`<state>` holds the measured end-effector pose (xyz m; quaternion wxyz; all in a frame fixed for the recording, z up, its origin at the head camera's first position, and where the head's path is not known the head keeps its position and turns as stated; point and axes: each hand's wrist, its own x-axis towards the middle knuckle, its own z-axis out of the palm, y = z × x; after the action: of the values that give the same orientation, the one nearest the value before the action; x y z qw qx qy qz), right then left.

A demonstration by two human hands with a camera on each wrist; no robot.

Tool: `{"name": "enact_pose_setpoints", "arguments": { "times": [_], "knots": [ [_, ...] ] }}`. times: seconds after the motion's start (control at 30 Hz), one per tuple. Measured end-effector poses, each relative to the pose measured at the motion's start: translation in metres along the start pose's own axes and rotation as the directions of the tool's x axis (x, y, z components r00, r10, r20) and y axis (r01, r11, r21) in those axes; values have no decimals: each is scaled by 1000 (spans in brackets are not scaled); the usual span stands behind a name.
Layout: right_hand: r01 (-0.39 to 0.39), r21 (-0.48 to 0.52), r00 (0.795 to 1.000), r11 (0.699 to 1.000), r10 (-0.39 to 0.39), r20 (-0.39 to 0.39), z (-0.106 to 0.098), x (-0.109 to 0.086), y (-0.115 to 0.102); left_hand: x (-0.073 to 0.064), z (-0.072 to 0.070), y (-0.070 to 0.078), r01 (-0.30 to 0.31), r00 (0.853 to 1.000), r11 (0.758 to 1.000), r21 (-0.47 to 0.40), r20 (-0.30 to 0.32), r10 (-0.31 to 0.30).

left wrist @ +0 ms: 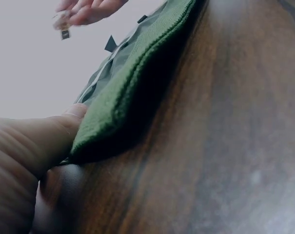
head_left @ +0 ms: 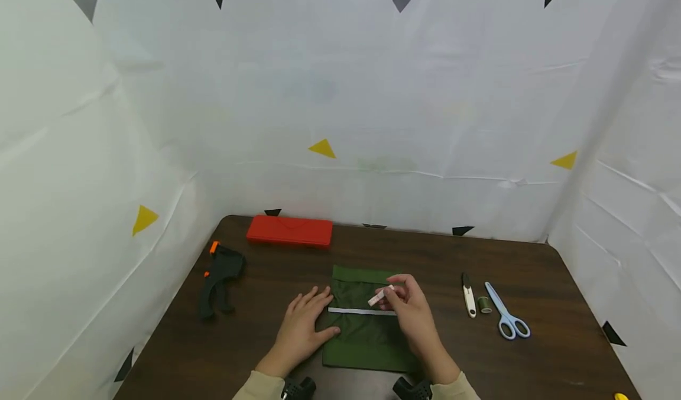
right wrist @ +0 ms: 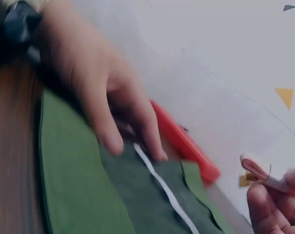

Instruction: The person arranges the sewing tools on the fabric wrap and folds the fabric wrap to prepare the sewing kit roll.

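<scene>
A green cloth (head_left: 367, 344) is laid between the side edges of the tabletop (head_left: 271, 279), crossed by a white strip (head_left: 355, 311). Above it, folded tape (head_left: 376, 299) is pinched by the right hand (head_left: 416, 316). The left hand (head_left: 302, 326) is spread, thumb on cloth.

The cloth (head_left: 367, 344) lies on the table (head_left: 393, 247), 1 strip (head_left: 353, 311) running across it, with the person's left hand (head_left: 302, 326) at its left edge and the right hand (head_left: 411, 308), a small bundle (head_left: 377, 298) between its fingers, above its right side. Off left I see a hand tool (head_left: 220, 275); behind, a case (head_left: 289, 231). Rightward, a spool (head_left: 484, 305) sits between a cutter (head_left: 469, 298) and scissors (head_left: 503, 310).
</scene>
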<state>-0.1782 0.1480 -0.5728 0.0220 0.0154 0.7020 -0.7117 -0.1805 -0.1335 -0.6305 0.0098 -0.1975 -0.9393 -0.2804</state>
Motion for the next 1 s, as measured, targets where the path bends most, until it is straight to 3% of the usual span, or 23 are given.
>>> {"name": "enact_pose_setpoints", "arguments": {
  "times": [0.17,0.27,0.47,0.73,1.0],
  "knots": [
    [-88,99,990,991,76,118,22,15,4,1,-4,-2,11,1000,1000,6,-10,-11],
    [-143,74,975,987,128,182,34,24,8,0,-4,-3,26,1000,1000,1,-17,-26],
    [-58,8,969,998,55,240,52,39,16,0,-3,-2,7,1000,1000,-25,-19,-8],
    [-37,15,988,999,35,151,53,49,34,1,-7,0,3,1000,999,-35,-15,-3],
    [-18,-76,990,997,29,138,53,49,39,2,-5,2,12,1000,999,-48,4,-12]
  ]
}}
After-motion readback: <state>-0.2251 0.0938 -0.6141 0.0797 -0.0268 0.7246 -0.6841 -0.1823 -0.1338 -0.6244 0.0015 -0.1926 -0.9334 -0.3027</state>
